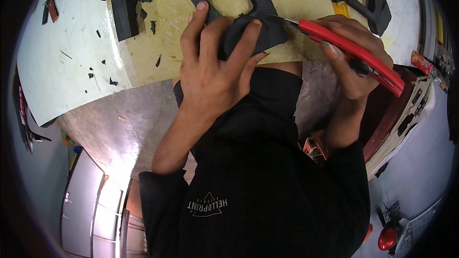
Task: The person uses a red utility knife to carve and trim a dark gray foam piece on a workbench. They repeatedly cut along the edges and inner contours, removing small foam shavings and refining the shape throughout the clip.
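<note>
A dark grey foam sheet (271, 33) with a large cut-out lies at the near edge of the worktable. My left hand (210, 69) rests on it, fingers spread and pressing down around the near end of the cut-out. Between those fingers a dark rounded part of the foam bulges up; its underside is hidden. In my right hand (354, 57) is a red utility knife (354, 50), gripped along its handle. Its blade is out and points left, the tip at or just above the foam's right edge; whether it touches, I cannot tell.
Dark foam blocks (125, 12) and small scraps lie to the left. A yellow lighter (339, 5) and another cut foam frame (375, 7) are at the right. Far left sits a brown-handled tool (50, 7). The table edge (158, 77) curves close to my body.
</note>
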Available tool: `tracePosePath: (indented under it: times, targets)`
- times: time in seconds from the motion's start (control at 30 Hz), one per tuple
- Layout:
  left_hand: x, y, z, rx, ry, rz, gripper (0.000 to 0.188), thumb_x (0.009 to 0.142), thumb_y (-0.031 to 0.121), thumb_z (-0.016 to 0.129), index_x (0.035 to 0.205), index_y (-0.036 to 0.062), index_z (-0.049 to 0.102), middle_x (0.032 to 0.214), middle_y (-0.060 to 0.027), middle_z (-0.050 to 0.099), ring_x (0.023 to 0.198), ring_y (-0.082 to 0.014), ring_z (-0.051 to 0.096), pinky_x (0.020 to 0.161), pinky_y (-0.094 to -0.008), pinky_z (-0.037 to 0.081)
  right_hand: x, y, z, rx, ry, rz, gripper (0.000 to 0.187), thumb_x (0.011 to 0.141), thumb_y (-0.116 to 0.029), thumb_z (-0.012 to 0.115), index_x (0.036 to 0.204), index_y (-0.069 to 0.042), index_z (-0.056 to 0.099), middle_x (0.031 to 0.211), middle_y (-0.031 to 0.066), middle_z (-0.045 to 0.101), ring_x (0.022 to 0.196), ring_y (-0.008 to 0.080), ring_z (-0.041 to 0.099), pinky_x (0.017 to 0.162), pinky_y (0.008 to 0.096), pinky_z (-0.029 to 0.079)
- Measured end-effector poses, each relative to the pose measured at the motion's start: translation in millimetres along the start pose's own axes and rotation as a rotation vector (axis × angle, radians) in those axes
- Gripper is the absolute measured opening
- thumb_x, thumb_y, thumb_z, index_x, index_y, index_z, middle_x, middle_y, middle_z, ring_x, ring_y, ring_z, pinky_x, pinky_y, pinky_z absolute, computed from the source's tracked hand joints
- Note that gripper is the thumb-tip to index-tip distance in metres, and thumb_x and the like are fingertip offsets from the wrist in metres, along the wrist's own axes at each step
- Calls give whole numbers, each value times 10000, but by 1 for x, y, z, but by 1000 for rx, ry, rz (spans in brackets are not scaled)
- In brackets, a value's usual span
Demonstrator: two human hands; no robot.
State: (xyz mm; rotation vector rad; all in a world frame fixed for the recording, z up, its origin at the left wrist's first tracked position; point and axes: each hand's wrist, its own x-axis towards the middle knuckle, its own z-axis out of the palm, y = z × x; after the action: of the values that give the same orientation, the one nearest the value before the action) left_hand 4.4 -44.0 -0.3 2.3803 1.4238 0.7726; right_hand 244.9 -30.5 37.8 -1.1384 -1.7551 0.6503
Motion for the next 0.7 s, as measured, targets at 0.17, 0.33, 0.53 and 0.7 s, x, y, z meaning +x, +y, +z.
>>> tracePosePath:
  times: [0.17, 0.33, 0.53, 0.7]
  targets:
    - [0, 0, 2, -22, 15, 3, 394, 844, 271, 780, 1213, 148, 717, 1189, -161, 559, 1340, -404, 406, 1089, -487, 354, 4, -2, 10, -22, -43, -36, 292, 760, -13, 837, 1036, 26, 751, 951, 168, 762, 873, 263, 752, 786, 345, 594]
    - [3, 1, 1, -1, 24, 8, 421, 762, 249, 821, 1160, 153, 727, 1179, -162, 545, 1302, -446, 427, 1025, -500, 448, 6, -1, 13, -35, -82, -91, 311, 753, 5, 834, 1048, 34, 738, 956, 186, 757, 884, 292, 750, 794, 364, 595]
    - [3, 1, 2, -19, 27, 7, 406, 783, 238, 812, 1164, 131, 721, 1179, -165, 541, 1311, -439, 416, 1033, -501, 425, 10, -3, 15, 28, -141, -72, 304, 755, 42, 802, 1046, 53, 717, 955, 225, 747, 913, 338, 748, 839, 414, 591]
    - [2, -1, 2, -24, 16, 9, 379, 838, 253, 787, 1184, 120, 711, 1186, -160, 545, 1345, -416, 389, 1049, -483, 388, 9, -8, 16, -33, -159, -165, 305, 737, 74, 784, 1034, 51, 719, 932, 210, 749, 882, 334, 753, 791, 388, 603]
